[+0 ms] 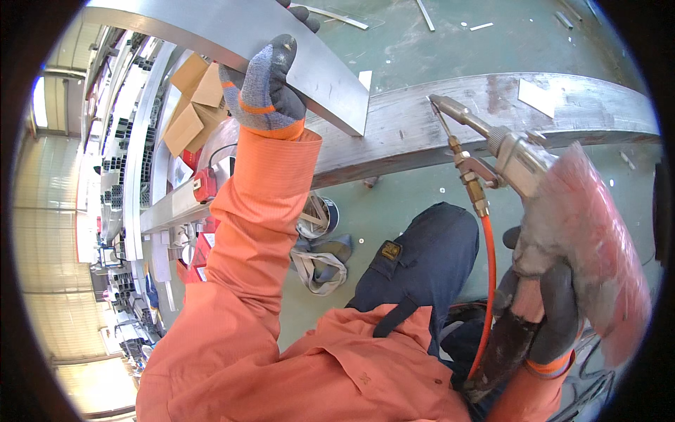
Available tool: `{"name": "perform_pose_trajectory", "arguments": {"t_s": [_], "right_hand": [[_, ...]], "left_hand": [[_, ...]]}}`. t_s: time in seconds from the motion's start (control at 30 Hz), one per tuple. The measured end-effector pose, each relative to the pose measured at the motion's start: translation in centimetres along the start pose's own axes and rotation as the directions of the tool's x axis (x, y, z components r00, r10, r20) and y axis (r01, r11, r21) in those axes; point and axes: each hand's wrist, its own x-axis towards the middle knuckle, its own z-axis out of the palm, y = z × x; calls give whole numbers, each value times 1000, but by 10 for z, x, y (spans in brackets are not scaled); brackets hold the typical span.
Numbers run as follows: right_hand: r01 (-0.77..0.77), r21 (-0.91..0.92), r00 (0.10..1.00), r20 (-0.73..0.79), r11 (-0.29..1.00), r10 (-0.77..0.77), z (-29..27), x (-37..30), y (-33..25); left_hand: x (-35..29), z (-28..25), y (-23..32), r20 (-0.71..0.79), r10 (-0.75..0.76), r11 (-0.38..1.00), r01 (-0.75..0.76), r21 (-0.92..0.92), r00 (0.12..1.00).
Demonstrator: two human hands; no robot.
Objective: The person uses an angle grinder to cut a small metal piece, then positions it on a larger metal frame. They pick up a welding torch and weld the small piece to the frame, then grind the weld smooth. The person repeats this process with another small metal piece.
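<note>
My left hand [271,88], in a grey and black glove with orange bands, grips a smooth silver rectangular metal tube [309,67]. Its thumb presses the near side and its fingertips curl over the far edge. The tube's end meets a long, stained metal beam [408,119]. My right hand [555,309], gloved in dark grey, closes round the handle of a gun-shaped tool [520,165], which looks like a welding gun. Pinkish clear plastic wraps the tool's body. A thin side tube with brass fittings joins an orange hose [490,281]. The nozzle points left over the beam.
A small white plate [536,98] lies on the beam at right. Scrap strips [425,14] litter the green floor. Below the beam stand a bucket [320,214] and a pale strap [320,271]. At left are cardboard [190,123], a red tape measure [204,185] and stacked metal profiles [116,162].
</note>
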Motion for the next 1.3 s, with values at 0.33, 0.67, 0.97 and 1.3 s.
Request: {"name": "perform_pose_trajectory", "arguments": {"t_s": [0.33,0.67,0.97,1.3], "right_hand": [[-240,205,966,-42,949,253,50,38,23],[-316,345,948,89,884,304,61,55,45],[-411,455,893,23,790,450,71,53,43],[-371,503,914,50,781,402,71,49,49]], "left_hand": [[-16,60,29,-87,41,995,-49,-86,995],[-7,28,22,-78,-39,996,45,79,996],[2,-2,15,-61,-187,982,187,-18,980],[8,-12,14,-19,-190,982,190,22,982]]}}
